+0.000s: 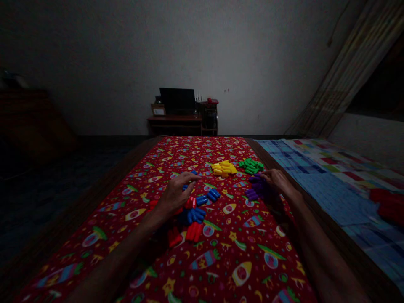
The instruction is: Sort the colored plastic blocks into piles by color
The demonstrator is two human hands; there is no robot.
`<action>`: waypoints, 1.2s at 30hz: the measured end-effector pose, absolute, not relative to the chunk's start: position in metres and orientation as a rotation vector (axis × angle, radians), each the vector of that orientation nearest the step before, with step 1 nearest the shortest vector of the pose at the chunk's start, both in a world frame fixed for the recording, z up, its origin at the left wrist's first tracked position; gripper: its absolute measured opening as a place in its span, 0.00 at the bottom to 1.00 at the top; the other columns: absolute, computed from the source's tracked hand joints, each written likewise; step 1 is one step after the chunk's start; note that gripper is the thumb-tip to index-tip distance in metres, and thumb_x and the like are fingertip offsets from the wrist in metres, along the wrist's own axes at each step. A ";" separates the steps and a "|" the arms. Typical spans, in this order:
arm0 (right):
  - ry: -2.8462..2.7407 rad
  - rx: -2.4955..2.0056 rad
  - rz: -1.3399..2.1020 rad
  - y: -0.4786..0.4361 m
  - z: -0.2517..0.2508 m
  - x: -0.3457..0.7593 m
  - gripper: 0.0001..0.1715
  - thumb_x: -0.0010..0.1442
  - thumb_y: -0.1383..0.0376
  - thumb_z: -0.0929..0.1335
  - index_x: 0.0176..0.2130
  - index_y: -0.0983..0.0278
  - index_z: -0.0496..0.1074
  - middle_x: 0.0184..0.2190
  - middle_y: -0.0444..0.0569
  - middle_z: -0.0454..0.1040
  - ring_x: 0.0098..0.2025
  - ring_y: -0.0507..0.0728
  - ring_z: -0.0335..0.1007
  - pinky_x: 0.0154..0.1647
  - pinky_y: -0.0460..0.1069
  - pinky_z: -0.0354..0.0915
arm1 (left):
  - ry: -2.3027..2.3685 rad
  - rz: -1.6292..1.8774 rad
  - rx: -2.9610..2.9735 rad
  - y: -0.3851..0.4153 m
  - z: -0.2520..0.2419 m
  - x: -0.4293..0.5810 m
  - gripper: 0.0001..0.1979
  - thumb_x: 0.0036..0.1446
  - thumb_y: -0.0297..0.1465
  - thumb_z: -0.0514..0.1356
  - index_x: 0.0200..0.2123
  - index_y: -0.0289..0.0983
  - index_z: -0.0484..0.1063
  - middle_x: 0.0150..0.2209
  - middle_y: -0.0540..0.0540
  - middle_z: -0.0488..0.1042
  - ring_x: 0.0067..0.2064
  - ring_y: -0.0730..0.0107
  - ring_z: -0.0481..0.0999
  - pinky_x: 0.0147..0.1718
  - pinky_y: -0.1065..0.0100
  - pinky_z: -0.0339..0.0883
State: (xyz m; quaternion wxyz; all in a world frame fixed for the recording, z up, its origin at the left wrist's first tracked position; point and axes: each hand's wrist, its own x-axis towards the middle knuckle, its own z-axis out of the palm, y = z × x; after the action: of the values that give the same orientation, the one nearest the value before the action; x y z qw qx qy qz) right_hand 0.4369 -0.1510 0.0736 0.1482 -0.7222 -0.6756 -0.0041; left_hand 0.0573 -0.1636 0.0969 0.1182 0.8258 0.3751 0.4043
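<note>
My left hand (176, 194) hovers over a mixed pile of red and blue pegs (193, 214) on the red patterned cloth (221, 261), its fingers curled with the index finger stretched toward a blue peg. My right hand (277, 180) rests on the pile of purple pegs (256, 188), fingers bent over them. A yellow peg pile (223, 168) and a green peg pile (251, 165) lie beyond both hands.
The cloth covers a long wooden table (126, 162). A blue checked mattress (331, 185) lies to the right with a red object (386, 206) on it. A small desk with a dark screen (178, 109) stands against the far wall.
</note>
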 end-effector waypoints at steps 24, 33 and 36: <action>-2.579 -0.859 0.259 -0.227 0.049 0.246 0.10 0.64 0.65 0.63 0.33 0.65 0.72 0.31 0.48 0.71 0.30 0.50 0.62 0.30 0.45 0.53 | 1.603 0.843 2.411 -0.117 0.084 -0.011 0.18 0.56 0.35 0.49 0.39 0.37 0.77 0.41 0.43 0.79 0.42 0.62 0.77 0.45 0.64 0.69; -2.537 -0.820 0.228 -0.229 0.035 0.243 0.11 0.63 0.67 0.65 0.47 0.62 0.70 0.45 0.53 0.70 0.46 0.56 0.64 0.42 0.49 0.63 | 1.472 0.522 2.422 -0.224 0.042 -0.033 0.23 0.57 0.40 0.56 0.56 0.43 0.66 0.50 0.44 0.74 0.49 0.59 0.75 0.48 0.62 0.68; -2.487 -0.771 0.224 -0.227 0.035 0.244 0.14 0.62 0.68 0.65 0.49 0.62 0.69 0.46 0.54 0.71 0.47 0.57 0.65 0.46 0.51 0.65 | 1.528 0.653 2.447 -0.241 0.020 -0.032 0.23 0.59 0.36 0.54 0.58 0.43 0.64 0.51 0.42 0.72 0.51 0.58 0.73 0.49 0.60 0.67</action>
State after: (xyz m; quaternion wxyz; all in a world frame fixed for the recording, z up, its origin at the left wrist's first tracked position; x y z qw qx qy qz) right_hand 0.2441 -0.2267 0.0353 0.2610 -0.2848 -0.9187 0.0826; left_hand -0.0319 -0.2410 0.0196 0.0917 0.8237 0.5145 0.2198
